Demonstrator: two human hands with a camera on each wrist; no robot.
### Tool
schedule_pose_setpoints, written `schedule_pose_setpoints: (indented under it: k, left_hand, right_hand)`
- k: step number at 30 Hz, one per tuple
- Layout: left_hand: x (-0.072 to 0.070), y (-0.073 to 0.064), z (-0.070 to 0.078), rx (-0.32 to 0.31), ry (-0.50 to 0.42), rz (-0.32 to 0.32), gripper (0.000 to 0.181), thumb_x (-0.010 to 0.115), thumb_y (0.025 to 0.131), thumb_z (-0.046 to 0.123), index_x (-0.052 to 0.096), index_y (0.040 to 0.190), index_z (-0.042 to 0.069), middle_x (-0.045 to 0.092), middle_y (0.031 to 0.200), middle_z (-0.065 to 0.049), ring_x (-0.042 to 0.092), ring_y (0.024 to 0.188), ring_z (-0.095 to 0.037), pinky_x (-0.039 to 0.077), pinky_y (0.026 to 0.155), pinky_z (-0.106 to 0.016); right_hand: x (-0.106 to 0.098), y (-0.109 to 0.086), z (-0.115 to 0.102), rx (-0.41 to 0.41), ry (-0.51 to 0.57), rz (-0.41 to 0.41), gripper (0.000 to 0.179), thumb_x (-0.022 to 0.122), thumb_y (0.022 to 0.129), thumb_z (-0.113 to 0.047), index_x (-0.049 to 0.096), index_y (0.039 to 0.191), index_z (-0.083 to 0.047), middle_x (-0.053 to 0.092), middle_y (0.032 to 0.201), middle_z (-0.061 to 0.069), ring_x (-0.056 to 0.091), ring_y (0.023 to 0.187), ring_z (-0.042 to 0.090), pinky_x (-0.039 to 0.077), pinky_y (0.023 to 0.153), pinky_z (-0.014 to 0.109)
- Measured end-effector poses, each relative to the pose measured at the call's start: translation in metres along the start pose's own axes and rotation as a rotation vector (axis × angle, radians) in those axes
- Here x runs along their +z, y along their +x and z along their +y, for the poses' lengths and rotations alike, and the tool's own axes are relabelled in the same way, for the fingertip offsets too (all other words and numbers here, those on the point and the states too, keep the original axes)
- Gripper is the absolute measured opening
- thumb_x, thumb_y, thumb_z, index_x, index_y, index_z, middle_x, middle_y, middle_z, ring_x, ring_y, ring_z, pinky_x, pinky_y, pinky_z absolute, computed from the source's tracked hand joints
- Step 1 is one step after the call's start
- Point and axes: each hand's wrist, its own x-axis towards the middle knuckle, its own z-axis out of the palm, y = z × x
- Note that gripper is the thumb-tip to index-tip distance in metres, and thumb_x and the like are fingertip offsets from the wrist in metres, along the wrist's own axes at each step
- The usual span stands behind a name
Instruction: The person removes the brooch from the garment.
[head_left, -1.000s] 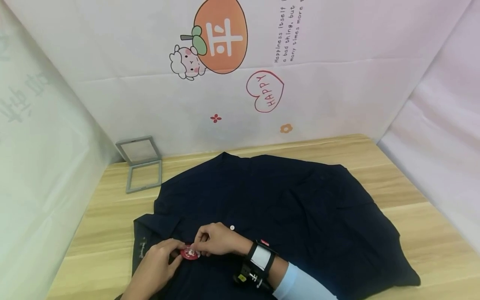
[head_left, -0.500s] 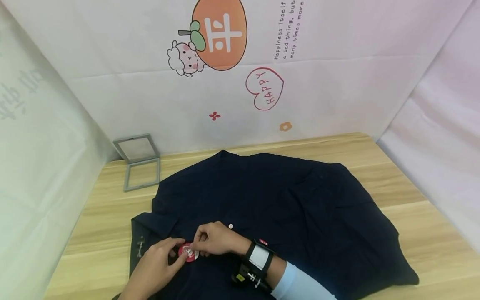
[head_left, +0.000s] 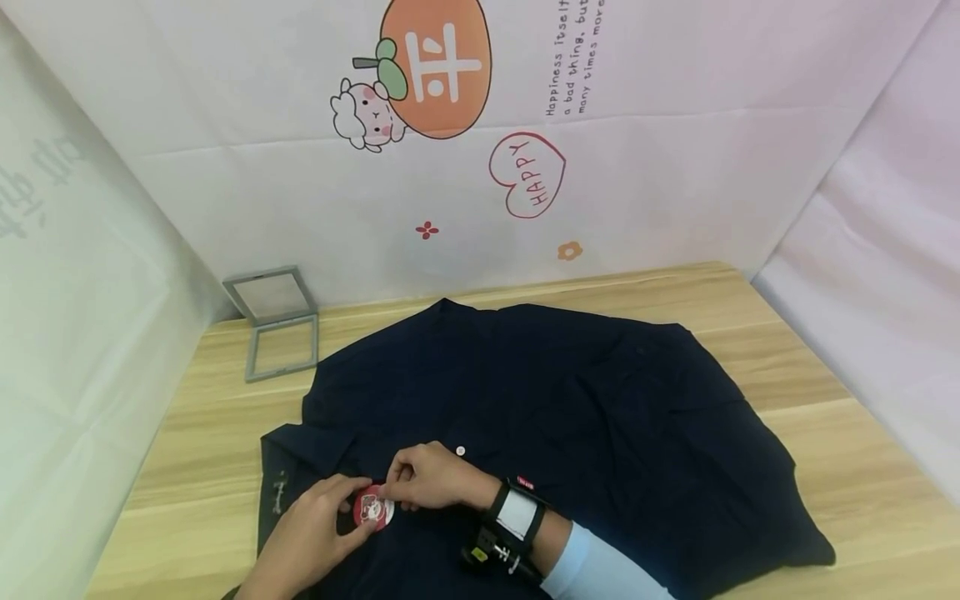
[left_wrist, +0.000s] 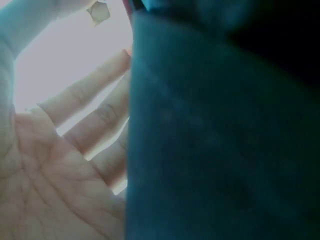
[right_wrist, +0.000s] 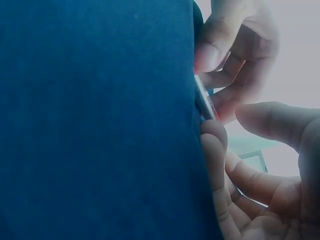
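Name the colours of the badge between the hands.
Red badge with a white design, clearest from the head view.

Head cam's pretty bright, with soft light and decent focus, but the navy garment (head_left: pixel 525 383) goes so dark most folds vanish. White sheeting (head_left: pixel 660 192) looks greenish at left, pinkish at right. Left wrist view's rough: blown-out glare upper left behind the left hand (left_wrist: pixel 55 160), blurry teal murk at right. Right wrist: heavy blue cast, hazy glare upper right.

"HAPPY" (head_left: pixel 528 173), "平" (head_left: pixel 444 65), "many times more" (head_left: pixel 591 57), all on backdrop (head_left: pixel 675 183)
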Motion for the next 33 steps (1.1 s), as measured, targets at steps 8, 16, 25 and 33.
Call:
schedule_pose_setpoints:
  k: [8, 16, 25, 33]
  left_hand:
    - [0.002, 0.003, -0.001, -0.050, 0.001, -0.034, 0.039, 0.082, 0.066, 0.029, 0.067, 0.100, 0.018, 0.064, 0.092, 0.006, 0.056, 0.074, -0.004, 0.055, 0.063, -0.027]
    - [0.004, 0.005, -0.003, -0.060, -0.003, -0.040, 0.037, 0.083, 0.066, 0.027, 0.064, 0.095, 0.017, 0.061, 0.088, 0.008, 0.054, 0.075, -0.004, 0.055, 0.065, -0.029]
    - [0.003, 0.003, -0.005, -0.051, -0.016, -0.044, 0.034, 0.082, 0.068, 0.028, 0.061, 0.092, 0.018, 0.058, 0.085, 0.010, 0.053, 0.073, -0.005, 0.054, 0.064, -0.029]
    - [0.001, 0.001, -0.005, 0.006, 0.031, -0.013, 0.042, 0.082, 0.066, 0.034, 0.063, 0.098, 0.015, 0.059, 0.091, 0.005, 0.052, 0.079, -0.011, 0.052, 0.067, -0.034]
  right_hand:
    - [0.000, 0.000, 0.001, -0.013, -0.011, -0.004, 0.016, 0.062, 0.089, -0.031, 0.068, 0.084, -0.017, 0.064, 0.061, -0.006, 0.059, 0.051, 0.005, 0.042, 0.043, 0.016]
    - [0.001, 0.002, 0.001, -0.021, -0.019, -0.010, 0.015, 0.062, 0.090, -0.029, 0.067, 0.084, -0.017, 0.063, 0.061, -0.007, 0.058, 0.050, 0.005, 0.040, 0.043, 0.016]
    - [0.006, 0.002, -0.005, -0.102, -0.197, -0.028, 0.018, 0.065, 0.088, -0.031, 0.069, 0.092, -0.015, 0.065, 0.074, -0.008, 0.053, 0.057, -0.003, 0.045, 0.050, 0.013]
    - [0.011, 0.001, -0.015, -0.080, -0.318, -0.018, 0.015, 0.066, 0.087, -0.027, 0.068, 0.095, -0.015, 0.062, 0.074, -0.009, 0.050, 0.055, -0.002, 0.043, 0.048, 0.013]
